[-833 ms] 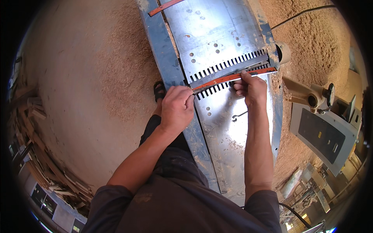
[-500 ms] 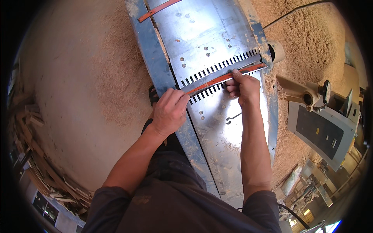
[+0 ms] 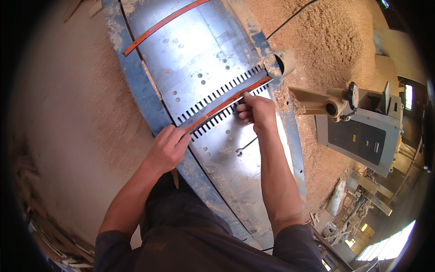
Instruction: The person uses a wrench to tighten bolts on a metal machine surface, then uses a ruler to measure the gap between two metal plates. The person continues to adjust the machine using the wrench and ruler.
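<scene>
Sawdust-covered workshop floor around a metal jointer bench (image 3: 213,59), both hands on its slotted middle.
Left hand (image 3: 166,148) is curled closed, pinching the near end of an orange strip (image 3: 226,103) lying along the comb-like slots; right hand (image 3: 254,110) is closed, fingertips pressing the strip's middle. A second orange strip (image 3: 164,25) lies farther up; a grey machine (image 3: 362,131) stands right.

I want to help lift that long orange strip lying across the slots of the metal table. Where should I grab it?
Probably by its two ends, from above, as both hands do now: the left hand pinches the near-left end and the right hand presses near the middle-right. The orange strip is thin, long and lies flat over the slotted gap, so a mid-grip alone would likely let it bend.
</scene>
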Tool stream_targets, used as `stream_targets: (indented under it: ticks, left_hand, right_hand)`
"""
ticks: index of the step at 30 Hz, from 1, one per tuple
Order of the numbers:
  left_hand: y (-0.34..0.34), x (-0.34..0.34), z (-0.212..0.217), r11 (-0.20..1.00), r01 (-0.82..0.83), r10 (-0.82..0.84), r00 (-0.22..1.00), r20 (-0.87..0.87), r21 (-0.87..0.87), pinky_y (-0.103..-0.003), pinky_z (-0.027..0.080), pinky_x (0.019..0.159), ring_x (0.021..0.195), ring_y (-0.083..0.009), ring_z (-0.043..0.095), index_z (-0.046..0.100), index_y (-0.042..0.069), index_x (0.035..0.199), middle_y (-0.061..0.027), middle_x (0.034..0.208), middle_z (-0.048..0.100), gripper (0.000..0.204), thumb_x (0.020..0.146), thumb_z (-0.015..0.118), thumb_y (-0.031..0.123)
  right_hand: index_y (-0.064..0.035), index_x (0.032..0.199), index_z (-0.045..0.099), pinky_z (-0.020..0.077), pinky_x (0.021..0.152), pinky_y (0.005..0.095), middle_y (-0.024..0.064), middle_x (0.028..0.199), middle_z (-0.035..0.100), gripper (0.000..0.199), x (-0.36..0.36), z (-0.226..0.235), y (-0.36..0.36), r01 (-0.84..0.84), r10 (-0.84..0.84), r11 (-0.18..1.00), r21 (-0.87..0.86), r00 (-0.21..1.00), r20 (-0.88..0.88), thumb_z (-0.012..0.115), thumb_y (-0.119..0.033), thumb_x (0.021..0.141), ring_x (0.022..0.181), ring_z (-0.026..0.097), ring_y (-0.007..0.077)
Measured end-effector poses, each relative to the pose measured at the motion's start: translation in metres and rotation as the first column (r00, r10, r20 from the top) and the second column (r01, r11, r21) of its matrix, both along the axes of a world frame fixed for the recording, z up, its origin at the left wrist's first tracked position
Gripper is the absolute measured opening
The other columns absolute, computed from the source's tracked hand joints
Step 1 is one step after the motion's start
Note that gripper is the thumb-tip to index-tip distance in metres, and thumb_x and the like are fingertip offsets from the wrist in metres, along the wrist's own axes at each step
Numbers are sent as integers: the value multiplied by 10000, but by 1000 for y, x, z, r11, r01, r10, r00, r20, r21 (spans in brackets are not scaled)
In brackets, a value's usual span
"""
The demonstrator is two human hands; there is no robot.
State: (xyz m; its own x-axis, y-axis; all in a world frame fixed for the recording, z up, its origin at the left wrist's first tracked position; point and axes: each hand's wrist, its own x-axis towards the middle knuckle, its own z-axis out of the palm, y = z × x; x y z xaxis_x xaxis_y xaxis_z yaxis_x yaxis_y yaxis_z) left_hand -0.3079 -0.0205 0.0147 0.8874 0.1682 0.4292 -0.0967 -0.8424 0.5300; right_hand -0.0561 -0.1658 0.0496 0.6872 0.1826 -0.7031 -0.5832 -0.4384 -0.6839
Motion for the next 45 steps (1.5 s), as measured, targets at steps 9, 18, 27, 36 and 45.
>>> stream_targets:
  ticks: [9,18,27,36,45]
  left_hand:
    - [0,2,-6,999,-2,2,1000,5,-41,-372,485,638,719,-277,556,627,-24,834,-109,857,551,169,672,653,-61]
    - [1,2,-2,998,2,-3,1000,-19,-69,-374,482,631,717,-277,559,626,-16,827,-103,852,553,165,669,654,-54]
    - [-1,10,-3,1000,14,-14,1000,-15,-10,-371,482,620,713,-271,557,633,-18,830,-106,836,547,187,646,655,-43]
    - [2,8,-3,998,44,-48,996,-70,-51,-385,466,571,671,-292,553,641,-28,833,-119,837,568,207,656,707,-114]
    - [1,13,-2,999,27,-31,995,-92,-42,-386,436,567,668,-270,517,652,-10,823,-91,777,469,171,656,669,-45]
  right_hand:
    - [87,1259,593,526,613,242,136,1026,753,371,78,-34,-36,161,-215,975,156,868,448,669,84,896,764,694,151]
    - [66,1198,662,564,862,281,128,1046,766,326,81,-50,-29,-51,70,998,-48,736,674,694,52,874,951,724,161]
    - [25,1181,680,562,869,293,114,982,792,311,82,-50,-28,-64,168,984,-164,616,769,684,39,870,930,742,161]
    - [-11,1293,620,544,894,296,81,986,785,428,77,-39,-22,-56,221,970,-237,616,757,704,38,876,914,716,138]
    - [-1,1260,591,546,884,301,88,958,767,408,77,-46,-19,-73,198,978,-193,600,776,704,48,870,902,710,146]
